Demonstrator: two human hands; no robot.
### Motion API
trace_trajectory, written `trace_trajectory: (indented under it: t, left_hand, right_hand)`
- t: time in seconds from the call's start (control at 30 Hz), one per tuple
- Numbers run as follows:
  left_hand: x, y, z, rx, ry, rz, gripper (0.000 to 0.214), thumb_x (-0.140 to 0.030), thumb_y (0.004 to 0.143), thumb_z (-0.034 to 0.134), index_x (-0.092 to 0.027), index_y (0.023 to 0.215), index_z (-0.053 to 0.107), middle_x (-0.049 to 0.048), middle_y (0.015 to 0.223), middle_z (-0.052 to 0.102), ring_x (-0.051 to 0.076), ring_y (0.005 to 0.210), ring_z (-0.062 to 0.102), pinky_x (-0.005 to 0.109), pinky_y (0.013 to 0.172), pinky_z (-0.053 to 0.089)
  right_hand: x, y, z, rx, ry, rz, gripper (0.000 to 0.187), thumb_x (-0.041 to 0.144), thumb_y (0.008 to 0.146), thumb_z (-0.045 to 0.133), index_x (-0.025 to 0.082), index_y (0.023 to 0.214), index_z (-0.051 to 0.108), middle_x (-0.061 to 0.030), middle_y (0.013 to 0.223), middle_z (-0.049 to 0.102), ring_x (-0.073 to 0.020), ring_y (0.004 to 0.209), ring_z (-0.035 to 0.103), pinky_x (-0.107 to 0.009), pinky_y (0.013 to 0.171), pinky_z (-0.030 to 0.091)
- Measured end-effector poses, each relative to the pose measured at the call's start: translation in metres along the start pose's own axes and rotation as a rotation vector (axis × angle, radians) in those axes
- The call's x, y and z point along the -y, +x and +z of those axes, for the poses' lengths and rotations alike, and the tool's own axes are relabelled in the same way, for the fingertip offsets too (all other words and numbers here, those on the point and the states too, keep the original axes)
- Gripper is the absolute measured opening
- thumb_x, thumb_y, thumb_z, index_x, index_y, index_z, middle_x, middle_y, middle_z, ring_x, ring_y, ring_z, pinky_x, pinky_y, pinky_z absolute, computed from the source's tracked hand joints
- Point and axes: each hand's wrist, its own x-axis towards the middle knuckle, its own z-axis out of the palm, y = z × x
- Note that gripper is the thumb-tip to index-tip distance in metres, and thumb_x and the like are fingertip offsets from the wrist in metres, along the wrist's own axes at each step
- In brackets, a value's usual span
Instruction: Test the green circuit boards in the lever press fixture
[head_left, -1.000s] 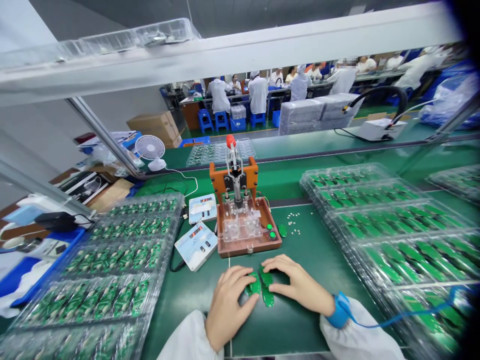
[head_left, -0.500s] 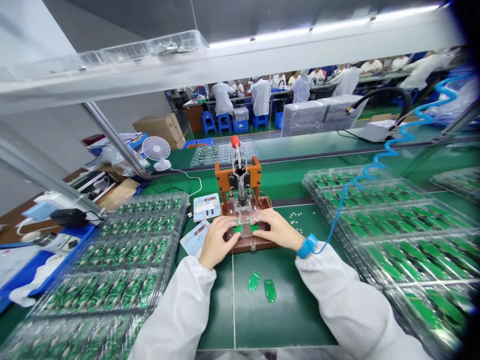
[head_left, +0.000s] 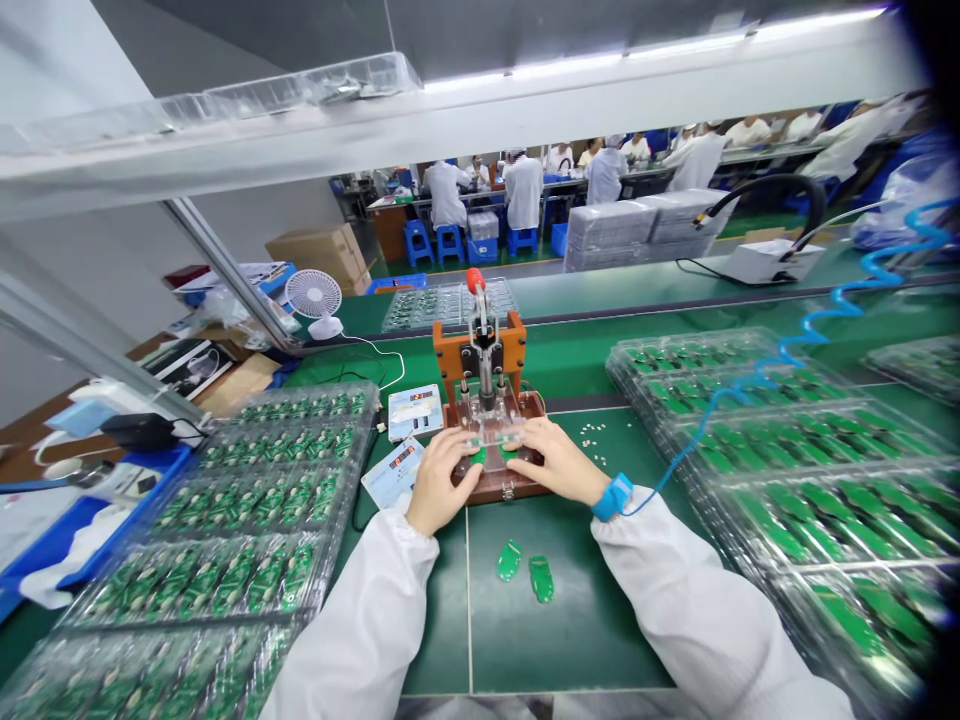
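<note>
Both my hands rest on the brown test fixture point(head_left: 501, 488) with its clear nest and red-knobbed lever point(head_left: 475, 282). My left hand point(head_left: 437, 478) pinches a small green circuit board point(head_left: 477, 455) at the nest's left side. My right hand point(head_left: 554, 459) pinches another green board point(head_left: 508, 449) at the right side. Two more green boards point(head_left: 508, 561) point(head_left: 541, 578) lie loose on the green mat between my sleeves. A blue wrist strap point(head_left: 614, 496) with a coiled cord is on my right wrist.
Clear trays of green boards point(head_left: 247, 510) lie to the left and more trays point(head_left: 787, 450) to the right. Two small white meters point(head_left: 414, 411) stand left of the fixture. A white fan point(head_left: 313, 296) stands at the back left. People in white coats work far behind.
A second ago my hands lay near me over several boards on the mat; they have reached forward to the fixture, each with a board, leaving two on the mat.
</note>
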Motion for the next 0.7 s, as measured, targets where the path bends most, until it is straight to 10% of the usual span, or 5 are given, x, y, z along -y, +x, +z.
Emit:
trace_trajectory:
  t: [0.23,0.37,0.5,0.7]
  left_hand:
    - [-0.031,-0.021,0.002,-0.201,0.045,0.063,0.019,-0.021,0.094,0.060,-0.021,0.113,0.063,0.0119,0.118,0.066,0.028,0.113,0.061,0.048,0.095,0.053]
    - [-0.055,-0.033,0.017,0.002,0.020,0.304,0.027,-0.019,0.090,0.061,-0.019,0.117,0.062,0.0120,0.118,0.069,0.028,0.114,0.063,0.048,0.096,0.054]
    - [-0.057,-0.037,0.029,0.179,0.058,0.351,0.035,-0.021,0.092,0.059,-0.015,0.127,0.060,0.0172,0.139,0.060,0.033,0.137,0.051,0.054,0.110,0.048]
    - [-0.050,-0.041,0.031,0.207,0.090,0.311,0.029,-0.019,0.093,0.057,-0.017,0.121,0.063,0.0157,0.143,0.058,0.031,0.138,0.050,0.053,0.111,0.049]
  right_hand:
    - [0.008,0.009,-0.022,-0.342,0.074,0.091,0.018,0.034,0.098,0.056,0.023,0.095,0.070,-0.0083,0.106,0.072,-0.0249,0.102,0.067,-0.045,0.094,0.055]
    - [0.016,0.060,-0.062,-0.604,0.115,0.151,0.024,0.038,0.100,0.048,0.023,0.114,0.062,-0.0089,0.116,0.068,-0.0244,0.109,0.064,-0.044,0.095,0.054]
    - [0.027,0.141,-0.094,-0.511,0.161,0.128,0.039,0.046,0.098,0.057,0.021,0.127,0.061,-0.0094,0.122,0.070,-0.0266,0.122,0.060,-0.050,0.113,0.042]
    - [0.058,0.214,-0.110,-0.270,0.299,0.116,0.059,0.064,0.102,0.043,0.013,0.105,0.072,-0.0085,0.090,0.075,-0.0197,0.083,0.069,-0.041,0.087,0.059]
